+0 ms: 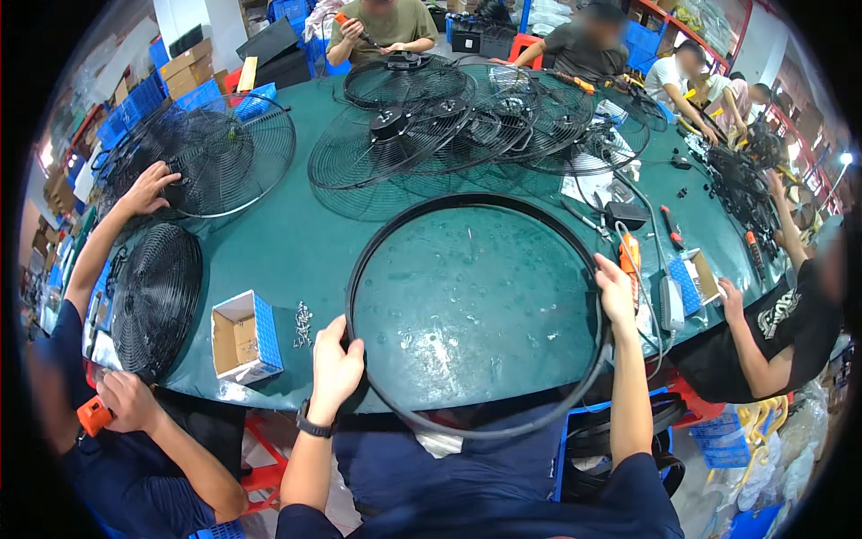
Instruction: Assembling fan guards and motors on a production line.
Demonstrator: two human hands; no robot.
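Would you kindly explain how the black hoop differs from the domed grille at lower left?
The black hoop is open-centred; the domed grille is filled with close-set wires. The left hand and right hand hold the hoop, while the grille rests on the table. Both are dark and rounded.

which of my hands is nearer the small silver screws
Left. Your left hand is just right of the silver screws; your right hand is across the black ring, farther right.

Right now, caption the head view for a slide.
Left hand and right hand hold a black circular hoop at a green table.
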